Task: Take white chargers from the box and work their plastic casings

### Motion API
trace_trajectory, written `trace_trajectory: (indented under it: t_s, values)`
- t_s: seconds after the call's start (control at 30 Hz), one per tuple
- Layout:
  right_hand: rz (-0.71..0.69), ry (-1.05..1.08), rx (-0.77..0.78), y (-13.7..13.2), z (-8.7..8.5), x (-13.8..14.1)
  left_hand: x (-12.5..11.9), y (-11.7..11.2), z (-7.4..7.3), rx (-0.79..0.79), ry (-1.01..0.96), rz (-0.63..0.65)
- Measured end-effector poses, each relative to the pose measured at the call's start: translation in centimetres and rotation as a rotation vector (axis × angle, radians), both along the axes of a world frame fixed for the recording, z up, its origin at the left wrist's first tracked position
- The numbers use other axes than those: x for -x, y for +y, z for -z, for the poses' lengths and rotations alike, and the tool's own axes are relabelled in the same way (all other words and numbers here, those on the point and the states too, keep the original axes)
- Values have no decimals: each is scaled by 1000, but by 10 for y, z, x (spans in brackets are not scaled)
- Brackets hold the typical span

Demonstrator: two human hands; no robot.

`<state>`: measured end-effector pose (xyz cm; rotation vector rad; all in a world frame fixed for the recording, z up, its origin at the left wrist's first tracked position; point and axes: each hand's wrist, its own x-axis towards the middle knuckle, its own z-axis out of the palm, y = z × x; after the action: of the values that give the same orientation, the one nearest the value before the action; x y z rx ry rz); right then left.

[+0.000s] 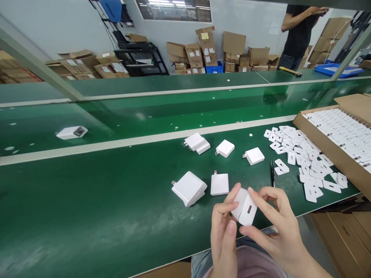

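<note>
Lower right, I'm steadying the white adapter [244, 215], left hand [222, 224] and right hand [276, 221] both clamped on it. I'm wisely leaving its port [249, 209] uncovered.

Head camera, one: worn on the person's head, facing forward and down. Nearest: left hand [224, 227] and right hand [275, 224], close to the lens, right of centre. Middle: green worktop [101, 200], seen obliquely from above. Far: pale wall [72, 23]. Right: open carton [326, 146], cut by the frame edge.
</note>
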<state>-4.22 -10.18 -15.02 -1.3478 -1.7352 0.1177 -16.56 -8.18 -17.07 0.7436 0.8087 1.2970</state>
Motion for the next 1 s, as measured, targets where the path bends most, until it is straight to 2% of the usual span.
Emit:
trace_trajectory:
  t_s: [0.1,0.2,0.33,0.4,0.5,0.57,0.77,1.0]
  values:
    - [39,-39,-24,-1,3,2,-1,0,2,-38,-3,4]
    - [-21,29,105,-1,6,-1,3,4,8,-23,17,-19]
    - [-253,521,385,5,10,-12,7,6,12,-96,18,20]
    - [-313,751,494,9,10,-15,4,3,10,-135,30,23]
    - [-355,901,602,13,9,-14,1,-3,5,-149,82,-20]
    - [-369,962,597,13,8,-11,2,-4,3,-206,115,-33]
    - [-395,1052,498,9,10,-8,12,4,6,-491,137,113]
    - [-335,939,432,9,13,0,-1,10,0,-458,105,-46]
